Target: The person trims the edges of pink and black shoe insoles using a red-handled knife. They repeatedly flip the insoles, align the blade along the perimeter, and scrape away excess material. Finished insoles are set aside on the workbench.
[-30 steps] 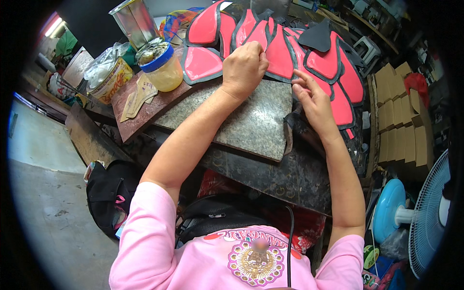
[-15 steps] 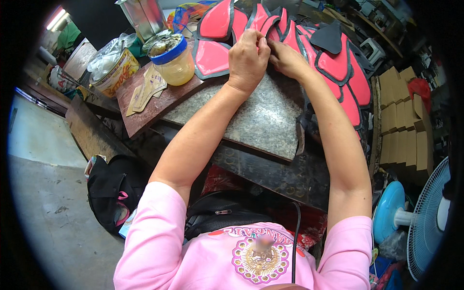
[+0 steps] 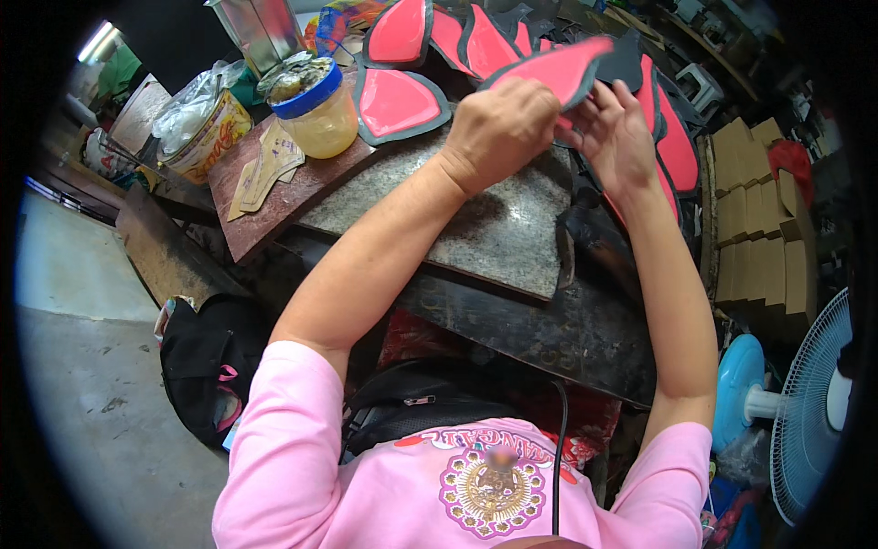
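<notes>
My left hand [image 3: 508,128] is closed on a curved pink panel with a dark grey border [image 3: 565,69], lifted above the worktable and tilted, its far tip blurred. Close to the panel's right end, my right hand [image 3: 620,142] has its fingers apart and loosely bent. Its fingertips are near the panel's edge; whether they touch it I cannot tell. Beside my left hand a similar rounded pink panel [image 3: 398,102] lies flat. More such panels [image 3: 400,32] are spread behind and to the right, partly overlapping, with a plain dark piece [image 3: 624,66] among them.
A grey stone slab [image 3: 485,233] lies under my forearms. Left of it, a brown board [image 3: 240,224] carries paper patterns [image 3: 274,165] and a blue-rimmed jar of yellowish contents [image 3: 320,128]. Stacked cardboard boxes [image 3: 759,210] and a blue fan [image 3: 809,403] stand at the right.
My left hand has moved right and slightly nearer, lifting a pink panel from the pile. My right hand has moved right, turned and spread its fingers.
</notes>
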